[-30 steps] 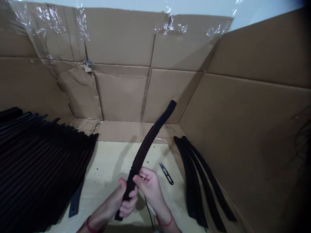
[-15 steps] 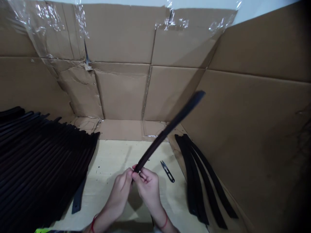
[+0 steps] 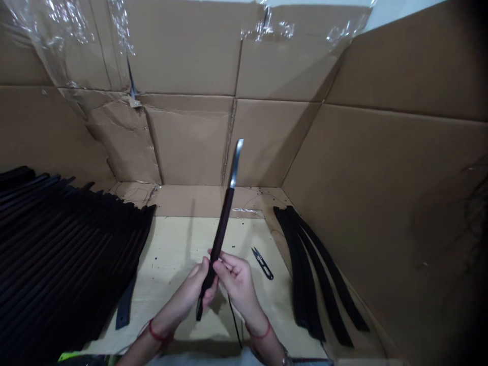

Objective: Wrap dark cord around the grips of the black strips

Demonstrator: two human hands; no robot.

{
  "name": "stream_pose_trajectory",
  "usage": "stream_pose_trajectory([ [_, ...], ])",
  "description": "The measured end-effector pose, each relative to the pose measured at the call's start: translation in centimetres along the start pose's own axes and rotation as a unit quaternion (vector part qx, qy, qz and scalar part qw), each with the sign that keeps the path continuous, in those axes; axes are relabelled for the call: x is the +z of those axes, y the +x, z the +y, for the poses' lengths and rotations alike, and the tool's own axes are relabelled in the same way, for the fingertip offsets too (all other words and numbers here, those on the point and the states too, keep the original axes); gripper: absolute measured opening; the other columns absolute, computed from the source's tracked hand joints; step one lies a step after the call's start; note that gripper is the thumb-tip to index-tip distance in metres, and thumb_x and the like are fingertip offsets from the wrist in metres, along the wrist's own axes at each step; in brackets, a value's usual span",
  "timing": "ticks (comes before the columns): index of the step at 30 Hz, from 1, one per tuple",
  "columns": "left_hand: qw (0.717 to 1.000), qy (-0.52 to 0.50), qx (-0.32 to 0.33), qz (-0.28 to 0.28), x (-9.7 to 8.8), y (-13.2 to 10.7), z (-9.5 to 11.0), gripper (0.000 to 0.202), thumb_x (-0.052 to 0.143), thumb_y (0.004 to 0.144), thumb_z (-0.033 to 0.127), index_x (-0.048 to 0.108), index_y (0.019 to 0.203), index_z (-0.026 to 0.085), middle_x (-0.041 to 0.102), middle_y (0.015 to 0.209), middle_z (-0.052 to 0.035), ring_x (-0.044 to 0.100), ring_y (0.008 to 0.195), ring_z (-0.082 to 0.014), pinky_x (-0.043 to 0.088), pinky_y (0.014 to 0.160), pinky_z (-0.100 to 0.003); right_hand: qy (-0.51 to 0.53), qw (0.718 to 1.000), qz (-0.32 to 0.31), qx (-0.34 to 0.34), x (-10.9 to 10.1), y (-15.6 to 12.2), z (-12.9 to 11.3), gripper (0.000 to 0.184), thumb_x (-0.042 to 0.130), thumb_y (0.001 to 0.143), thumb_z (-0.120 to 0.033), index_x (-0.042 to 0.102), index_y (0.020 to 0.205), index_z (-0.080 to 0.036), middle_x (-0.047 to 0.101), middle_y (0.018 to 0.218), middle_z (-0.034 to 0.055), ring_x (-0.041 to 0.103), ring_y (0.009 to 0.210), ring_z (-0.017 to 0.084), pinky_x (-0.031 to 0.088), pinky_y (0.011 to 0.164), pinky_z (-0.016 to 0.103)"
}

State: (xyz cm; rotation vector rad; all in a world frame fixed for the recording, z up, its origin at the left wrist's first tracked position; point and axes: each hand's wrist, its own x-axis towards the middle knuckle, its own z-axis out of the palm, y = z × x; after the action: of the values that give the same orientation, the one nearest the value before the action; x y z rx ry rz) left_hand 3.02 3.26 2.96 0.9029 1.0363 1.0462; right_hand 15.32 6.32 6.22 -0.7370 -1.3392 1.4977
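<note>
A long, narrow black strip (image 3: 223, 218) stands up at a steep slant in front of me, its top end bright with reflected light. My left hand (image 3: 193, 284) is closed on the lower part of the strip from the left. From the other side my right hand (image 3: 237, 282) pinches the same stretch, thumb lying on the near face. The strip's bottom end pokes out below my fingers. A thin dark cord (image 3: 234, 317) hangs under my right hand; where it begins is hidden.
Many similar black strips (image 3: 68, 254) lie piled on the left. Several more curved strips (image 3: 320, 274) lie on the right. Thread snips (image 3: 262, 263) rest on the pale tabletop (image 3: 168, 264). Taped cardboard walls (image 3: 190, 147) enclose the back and sides.
The strip has swung from leaning far right to nearly upright, turning so its edge shows. Its lower end now extends below my hands, which still grip it.
</note>
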Motion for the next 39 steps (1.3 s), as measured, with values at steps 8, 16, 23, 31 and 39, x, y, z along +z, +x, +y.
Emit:
stream_pose_trajectory([
  [8,0.985,0.088,0.100,0.111,0.5,-1.7,1.9,0.054,0.039,0.087,0.070,0.049,0.075,0.018,0.041,0.044,0.0076,0.036,0.038,-0.0070,0.027,0.039,-0.018,0.009,0.997,0.072,0.002,0.1,-0.5,0.0,0.035,0.076,0.074,-0.047,0.076,0.088,-0.015,0.052,0.050,-0.0035,0.040,0.047,0.010,0.037,0.046,0.022],
  [16,0.999,-0.010,0.034,0.035,0.4,-0.8,1.1,0.055,0.040,0.083,0.074,0.042,0.069,0.021,0.035,0.039,0.0096,0.026,0.030,-0.0065,0.022,0.032,-0.019,0.002,0.999,0.038,0.024,0.2,0.0,-0.4,0.040,0.075,0.074,-0.049,0.075,0.096,-0.015,0.067,0.062,0.0027,0.055,0.054,0.014,0.042,0.049,0.022],
  [23,0.993,0.094,0.065,-0.028,-0.7,-0.4,1.6,0.048,0.048,0.088,0.063,0.055,0.092,0.016,0.051,0.053,0.0042,0.044,0.047,-0.0095,0.032,0.049,-0.021,-0.091,0.993,0.074,-0.027,0.1,-0.2,1.0,0.035,0.064,0.085,-0.043,0.059,0.064,-0.016,0.054,0.049,-0.0023,0.052,0.040,0.011,0.037,0.038,0.020],
  [31,0.961,-0.206,-0.073,-0.168,-0.5,0.4,0.7,0.055,0.064,0.072,0.068,0.053,0.072,0.014,0.038,0.057,0.0047,0.033,0.053,-0.0079,0.029,0.055,-0.023,-0.136,0.989,0.056,-0.022,0.3,-0.8,-0.4,0.034,0.063,0.083,-0.035,0.051,0.057,-0.018,0.050,0.048,-0.0032,0.050,0.041,0.010,0.035,0.037,0.018],
  [39,0.964,-0.209,-0.100,-0.130,0.1,-0.8,0.2,0.059,0.047,0.082,0.071,0.045,0.061,0.016,0.029,0.052,0.0071,0.017,0.044,-0.0047,0.009,0.046,-0.023,-0.118,0.987,0.107,0.001,1.4,-1.5,-0.6,0.041,0.063,0.081,-0.042,0.041,0.055,-0.021,0.042,0.044,-0.0058,0.052,0.036,0.012,0.030,0.035,0.019],
])
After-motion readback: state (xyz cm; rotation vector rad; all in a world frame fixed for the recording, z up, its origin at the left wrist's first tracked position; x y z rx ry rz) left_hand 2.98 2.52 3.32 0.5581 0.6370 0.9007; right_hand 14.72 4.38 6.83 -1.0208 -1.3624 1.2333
